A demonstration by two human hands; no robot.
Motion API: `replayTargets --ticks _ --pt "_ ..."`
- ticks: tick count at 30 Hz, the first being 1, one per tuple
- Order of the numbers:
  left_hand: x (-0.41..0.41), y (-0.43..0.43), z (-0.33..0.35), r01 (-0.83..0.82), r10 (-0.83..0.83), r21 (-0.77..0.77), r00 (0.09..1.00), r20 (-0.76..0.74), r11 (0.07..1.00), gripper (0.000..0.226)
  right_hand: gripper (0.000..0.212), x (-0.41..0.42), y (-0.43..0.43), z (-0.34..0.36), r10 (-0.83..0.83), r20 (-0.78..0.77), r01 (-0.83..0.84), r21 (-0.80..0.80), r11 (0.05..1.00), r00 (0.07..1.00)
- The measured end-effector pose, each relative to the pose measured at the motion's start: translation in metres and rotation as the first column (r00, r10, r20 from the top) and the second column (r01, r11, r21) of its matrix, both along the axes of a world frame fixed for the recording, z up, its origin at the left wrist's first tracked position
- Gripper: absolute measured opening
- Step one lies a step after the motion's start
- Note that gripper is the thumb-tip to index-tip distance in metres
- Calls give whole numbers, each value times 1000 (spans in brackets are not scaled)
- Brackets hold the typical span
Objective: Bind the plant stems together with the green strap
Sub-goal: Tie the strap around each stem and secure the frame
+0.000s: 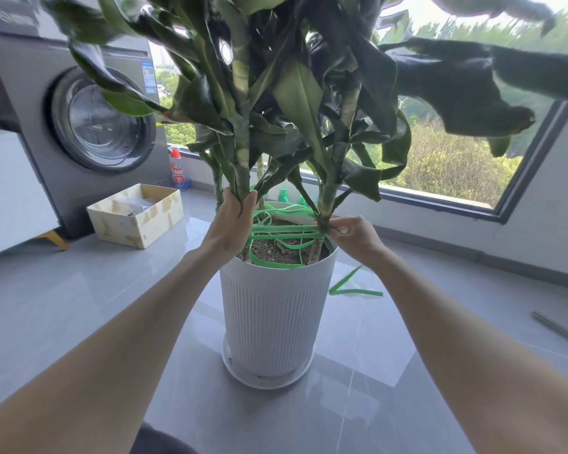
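A tall leafy plant grows from a white ribbed pot (269, 322) on the floor. My left hand (232, 224) grips the left stem (242, 158) just above the soil. A green strap (282, 229) runs in two bands from that hand across to the right stem (328, 194), and more of it loops loosely over the soil. My right hand (351, 234) pinches the strap where it wraps the base of the right stem.
A grey washing machine (89, 126) stands at the left with an open cardboard box (138, 214) in front of it. A loose piece of green strap (351, 286) lies on the tiles right of the pot. A low window ledge (433, 198) runs behind the plant.
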State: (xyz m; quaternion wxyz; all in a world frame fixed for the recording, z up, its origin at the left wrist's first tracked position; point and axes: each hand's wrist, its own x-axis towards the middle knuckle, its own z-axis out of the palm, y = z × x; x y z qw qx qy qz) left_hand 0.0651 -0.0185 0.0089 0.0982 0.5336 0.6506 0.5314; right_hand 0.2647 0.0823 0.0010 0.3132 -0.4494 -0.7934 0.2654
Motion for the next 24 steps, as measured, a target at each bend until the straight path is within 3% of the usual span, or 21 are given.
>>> replayTargets --ticks 10,15,19,24 --pt "2 -1 1 5 -6 -9 1000 -3 1000 40 15 -6 -8 -3 -152 -57 157 110 981 987" --pt "-2 1 0 6 -6 -23 1000 9 1000 38 18 -14 -7 0 -176 -104 181 38 983 979" --pt "-4 2 -2 14 -14 -14 1000 12 1000 31 47 -24 -4 -2 -252 -101 252 -14 968 962" --pt "-4 2 -2 14 -14 -12 1000 4 1000 33 35 -28 -8 0 -322 -84 320 -42 947 943"
